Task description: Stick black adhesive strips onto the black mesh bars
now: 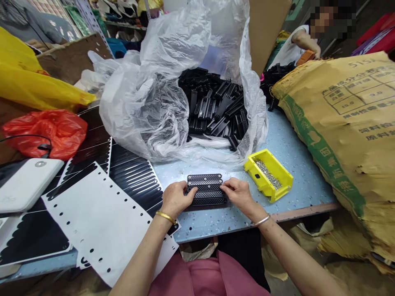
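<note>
Several narrow black plastic strips (207,194) with a cross-hatched surface lie side by side in a row on the blue table. Small silvery studs show at points on the far ones. My left hand (177,199) closes on the left end of the row, thumb on top of a strip. At the right end, my right hand (240,195) is pinched, its fingertips touching or just over a strip; whatever is in the pinch is too small to make out. A yellow bin (282,187) to the right holds many small metal pieces (268,173).
Behind the row, a clear plastic bag (148,119) stands open, full of black strips (216,107). White sheets (101,218) and black die-cut sheets (135,172) cover the left. A large printed sack (345,123) bounds the right. Another person (293,49) is at the back right.
</note>
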A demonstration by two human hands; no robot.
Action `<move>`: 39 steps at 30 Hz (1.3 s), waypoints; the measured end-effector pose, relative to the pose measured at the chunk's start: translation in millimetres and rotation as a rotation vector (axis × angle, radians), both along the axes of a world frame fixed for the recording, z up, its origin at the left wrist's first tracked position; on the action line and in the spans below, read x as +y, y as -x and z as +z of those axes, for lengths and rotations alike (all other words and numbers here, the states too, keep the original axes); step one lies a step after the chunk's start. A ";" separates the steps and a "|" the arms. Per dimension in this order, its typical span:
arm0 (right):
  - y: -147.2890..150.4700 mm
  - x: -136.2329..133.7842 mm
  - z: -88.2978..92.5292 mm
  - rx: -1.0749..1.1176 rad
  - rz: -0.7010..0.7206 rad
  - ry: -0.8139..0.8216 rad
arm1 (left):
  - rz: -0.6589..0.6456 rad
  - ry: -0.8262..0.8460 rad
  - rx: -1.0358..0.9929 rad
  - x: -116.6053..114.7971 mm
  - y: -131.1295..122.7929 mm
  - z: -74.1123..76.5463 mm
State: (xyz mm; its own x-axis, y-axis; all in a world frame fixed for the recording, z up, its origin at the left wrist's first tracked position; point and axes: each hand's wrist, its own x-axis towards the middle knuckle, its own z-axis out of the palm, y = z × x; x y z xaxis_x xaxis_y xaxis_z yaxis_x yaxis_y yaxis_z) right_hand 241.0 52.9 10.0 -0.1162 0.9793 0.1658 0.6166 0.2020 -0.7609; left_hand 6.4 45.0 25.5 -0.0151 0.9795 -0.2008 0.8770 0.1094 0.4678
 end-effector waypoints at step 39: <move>-2.4 -1.1 7.5 0.478 -0.210 0.494 | -0.003 0.017 0.000 0.2 0.3 2.6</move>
